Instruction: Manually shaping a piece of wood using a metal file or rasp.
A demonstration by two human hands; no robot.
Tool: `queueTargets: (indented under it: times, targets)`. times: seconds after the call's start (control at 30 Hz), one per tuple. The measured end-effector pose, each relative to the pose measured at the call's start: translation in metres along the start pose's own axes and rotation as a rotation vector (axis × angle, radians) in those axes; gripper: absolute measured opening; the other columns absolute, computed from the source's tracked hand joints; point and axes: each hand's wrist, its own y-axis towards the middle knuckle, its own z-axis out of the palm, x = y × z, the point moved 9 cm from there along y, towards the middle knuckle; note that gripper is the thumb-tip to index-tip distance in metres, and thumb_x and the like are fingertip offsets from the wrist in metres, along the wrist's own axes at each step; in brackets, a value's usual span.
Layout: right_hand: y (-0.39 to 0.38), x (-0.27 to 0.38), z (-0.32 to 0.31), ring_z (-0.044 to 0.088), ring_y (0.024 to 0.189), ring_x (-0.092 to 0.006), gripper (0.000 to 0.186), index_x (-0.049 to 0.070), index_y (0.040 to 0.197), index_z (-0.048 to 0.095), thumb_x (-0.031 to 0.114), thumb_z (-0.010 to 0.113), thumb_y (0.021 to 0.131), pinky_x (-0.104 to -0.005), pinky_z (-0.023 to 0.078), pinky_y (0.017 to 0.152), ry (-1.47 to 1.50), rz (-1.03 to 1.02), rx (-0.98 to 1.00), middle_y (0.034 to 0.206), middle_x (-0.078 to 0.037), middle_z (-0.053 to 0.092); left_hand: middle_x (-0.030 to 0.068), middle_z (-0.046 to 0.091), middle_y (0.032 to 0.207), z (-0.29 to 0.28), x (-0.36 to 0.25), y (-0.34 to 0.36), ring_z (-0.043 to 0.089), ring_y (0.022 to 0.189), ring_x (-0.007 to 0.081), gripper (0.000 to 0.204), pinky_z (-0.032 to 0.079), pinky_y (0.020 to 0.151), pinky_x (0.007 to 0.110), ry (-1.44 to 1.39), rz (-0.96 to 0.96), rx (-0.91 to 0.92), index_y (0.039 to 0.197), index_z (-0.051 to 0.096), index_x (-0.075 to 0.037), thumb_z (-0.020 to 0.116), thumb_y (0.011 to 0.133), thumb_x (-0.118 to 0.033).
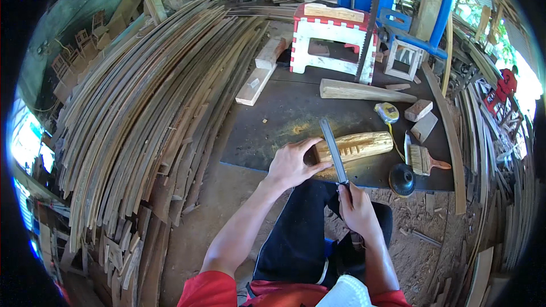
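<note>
My left hand (pixel 289 165) is closed round the left end of a pale, rounded wood block (pixel 371 144) lying on the dark bench top. Several short notches are cut side by side in the block's upper face. In my right hand (pixel 359 211) is the handle of a long, flat metal file (pixel 332 146). Its grey blade points away from me and lies across the block, just right of my left fingers. Whether the blade presses on the wood or sits slightly above it, I cannot tell.
Right of the block are a yellow tape measure (pixel 387 113), a paintbrush (pixel 422 160), a round black object (pixel 402 179) and wood offcuts (pixel 419 110). Behind stand a red-and-white stool (pixel 333 37) and a blue machine with a saw blade (pixel 371 23). Long planks (pixel 142 102) fill the left.
</note>
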Motion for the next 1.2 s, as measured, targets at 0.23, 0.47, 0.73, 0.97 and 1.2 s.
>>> queueTargets:
  times: [0.23, 0.47, 0.73, 0.97, 1.2]
  targets:
    - [0.0, -0.007, 0.003, 0.066, 0.077, -0.0523, 0.024, -0.004, 0.101, 0.06, 0.017, 0.055, 0.11, -0.0532, 0.047, 0.062, 0.037, 0.046, 0.019, 0.077, -0.03, 0.065, 0.0218, 0.077, 0.115, 0.0, -0.003, 0.004, 0.077, 0.103, 0.0388, 0.072, 0.062, 0.093, 0.048, -0.007, 0.078, -0.061, 0.136, 0.067, -0.01, 0.083, 0.085, -0.06]
    - [-0.003, -0.01, 0.008, 0.066, 0.071, -0.049, 0.024, -0.004, 0.1, 0.06, 0.018, 0.055, 0.111, -0.0501, 0.047, 0.06, 0.096, 0.033, -0.027, 0.073, -0.027, 0.063, 0.0219, 0.077, 0.114, 0.002, -0.001, 0.004, 0.077, 0.101, 0.0393, 0.073, 0.062, 0.091, 0.049, 0.031, 0.04, -0.025, 0.136, 0.067, -0.01, 0.083, 0.085, -0.061]
    - [-0.009, -0.006, 0.007, 0.066, 0.074, -0.0508, 0.024, -0.004, 0.102, 0.06, 0.017, 0.055, 0.11, -0.051, 0.048, 0.062, 0.089, 0.047, -0.006, 0.076, -0.029, 0.064, 0.0222, 0.078, 0.109, -0.002, -0.006, -0.004, 0.078, 0.097, 0.0401, 0.074, 0.063, 0.087, 0.049, 0.016, 0.057, -0.053, 0.136, 0.068, -0.01, 0.082, 0.085, -0.062]
    - [0.008, 0.016, -0.002, 0.064, 0.078, -0.0543, 0.027, 0.0, 0.097, 0.061, 0.023, 0.059, 0.109, -0.0616, 0.049, 0.067, -0.155, -0.117, -0.183, 0.079, -0.032, 0.065, 0.021, 0.078, 0.109, 0.002, 0.002, 0.005, 0.077, 0.099, 0.0402, 0.077, 0.063, 0.088, 0.051, -0.001, -0.038, 0.014, 0.135, 0.07, -0.016, 0.08, 0.081, -0.07]
    - [0.005, -0.011, 0.004, 0.064, 0.076, -0.0536, 0.028, -0.002, 0.096, 0.06, 0.022, 0.056, 0.111, -0.0597, 0.047, 0.063, -0.099, 0.005, -0.107, 0.074, -0.031, 0.063, 0.0182, 0.08, 0.112, 0.017, 0.024, 0.012, 0.081, 0.093, 0.0291, 0.078, 0.066, 0.084, 0.045, 0.015, -0.076, 0.041, 0.141, 0.067, -0.011, 0.085, 0.084, -0.062]
